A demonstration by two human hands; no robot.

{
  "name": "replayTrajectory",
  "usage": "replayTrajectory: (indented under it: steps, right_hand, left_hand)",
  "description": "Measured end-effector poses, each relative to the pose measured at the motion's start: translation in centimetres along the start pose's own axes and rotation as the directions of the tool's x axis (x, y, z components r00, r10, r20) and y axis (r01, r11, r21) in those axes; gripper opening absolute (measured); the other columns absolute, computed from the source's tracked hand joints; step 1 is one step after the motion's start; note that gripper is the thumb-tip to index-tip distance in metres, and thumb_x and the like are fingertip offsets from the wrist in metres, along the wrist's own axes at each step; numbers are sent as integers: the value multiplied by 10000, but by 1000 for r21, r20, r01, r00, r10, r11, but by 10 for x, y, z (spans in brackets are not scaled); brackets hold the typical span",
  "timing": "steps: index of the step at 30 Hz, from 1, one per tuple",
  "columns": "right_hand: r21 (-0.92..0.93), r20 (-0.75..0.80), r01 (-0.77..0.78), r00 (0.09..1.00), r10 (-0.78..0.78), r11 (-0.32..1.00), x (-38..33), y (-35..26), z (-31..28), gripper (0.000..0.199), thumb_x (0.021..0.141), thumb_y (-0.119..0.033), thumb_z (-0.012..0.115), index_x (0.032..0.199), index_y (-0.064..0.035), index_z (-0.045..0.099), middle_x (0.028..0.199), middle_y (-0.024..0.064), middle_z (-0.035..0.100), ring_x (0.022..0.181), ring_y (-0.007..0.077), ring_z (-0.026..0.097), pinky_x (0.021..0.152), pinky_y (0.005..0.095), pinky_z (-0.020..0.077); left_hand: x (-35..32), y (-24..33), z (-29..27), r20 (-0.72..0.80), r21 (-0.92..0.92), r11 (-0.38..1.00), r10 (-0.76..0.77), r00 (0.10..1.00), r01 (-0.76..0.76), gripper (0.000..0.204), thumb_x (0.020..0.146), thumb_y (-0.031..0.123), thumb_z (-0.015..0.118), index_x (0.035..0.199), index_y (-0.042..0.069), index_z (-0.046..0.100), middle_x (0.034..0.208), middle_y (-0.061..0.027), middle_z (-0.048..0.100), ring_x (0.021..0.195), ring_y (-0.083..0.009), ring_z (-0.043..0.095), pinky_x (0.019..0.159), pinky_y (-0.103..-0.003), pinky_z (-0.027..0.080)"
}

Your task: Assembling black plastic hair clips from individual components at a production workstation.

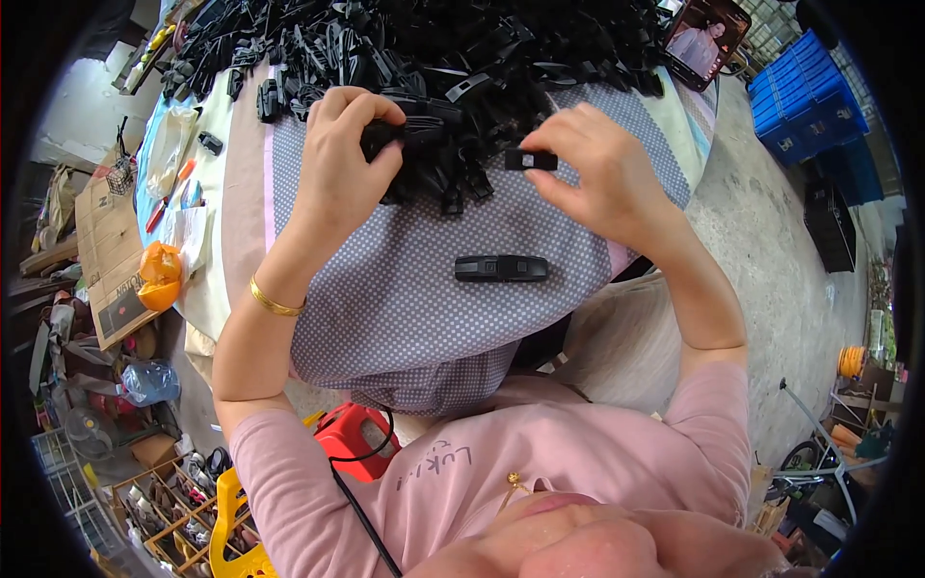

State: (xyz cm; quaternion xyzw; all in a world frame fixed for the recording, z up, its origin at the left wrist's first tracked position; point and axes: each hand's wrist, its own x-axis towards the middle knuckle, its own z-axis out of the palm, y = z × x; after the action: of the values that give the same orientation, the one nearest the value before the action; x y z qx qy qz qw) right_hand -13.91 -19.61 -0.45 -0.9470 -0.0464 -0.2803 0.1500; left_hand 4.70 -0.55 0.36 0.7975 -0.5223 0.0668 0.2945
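Observation:
My left hand (339,154) is at the near edge of a heap of black plastic parts (424,53). Its thumb and fingers are closed on a dark ridged plastic part (383,135), partly covered by the fingers. To the right, my right hand (609,171) pinches a small black plastic piece (520,160) with a pale square mark, holding it just above the cloth. Between my hands and my body, one long black plastic part (501,269) with rounded ends lies flat on the grey dotted cloth (405,308), apart from the heap.
A phone (708,40) with a lit screen stands at the table's far right. Beyond it is a blue crate (809,96). Along the left edge are an orange bulging object (160,275), a cardboard sheet (108,255) and small tools. A red plastic object (355,441) sits beside my body.

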Motion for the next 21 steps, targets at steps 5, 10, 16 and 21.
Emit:
replayTrajectory:
  steps: [5, 10, 16, 21]
  right_hand:
    - [37, 157, -54, 987, 48, 998, -16, -3, -5, 225, 718, -105, 724, 917, -30, 652, 844, 89, 625, 815, 265, 584, 703, 350, 485]
    - [6, -29, -99, 995, 100, 995, -12, 2, -12, 223, 733, -82, 722, 938, -21, 660, 878, 93, 647, 812, 268, 583, 698, 344, 472]
    - [291, 45, -29, 999, 17, 956, -13, -12, -18, 249, 705, -87, 749, 939, -28, 688, 879, 82, 637, 817, 260, 573, 684, 346, 463]
    - [244, 175, -85, 984, 43, 966, -20, -17, -15, 242, 662, -77, 764, 889, -24, 700, 804, 75, 619, 767, 255, 569, 652, 349, 462]
  left_hand:
    - [-1, 4, 3, -152, 13, 987, 158, 976, -158, 204, 734, 9, 681, 936, 40, 674, 961, -81, 617, 935, -259, 551, 811, -343, 478]
    - [-12, 29, 7, -231, 37, 894, 443, 866, -447, 233, 701, 26, 706, 929, 14, 662, 921, -79, 632, 858, -254, 575, 740, -332, 494]
    - [-40, 55, 23, 163, -184, 932, 341, 926, -312, 297, 728, 80, 706, 1009, 21, 630, 884, -90, 600, 856, -274, 576, 737, -348, 498]
    - [-44, 47, 17, 217, -255, 962, 157, 964, -100, 239, 720, 98, 731, 931, 10, 660, 834, -98, 595, 792, -285, 593, 688, -364, 499]
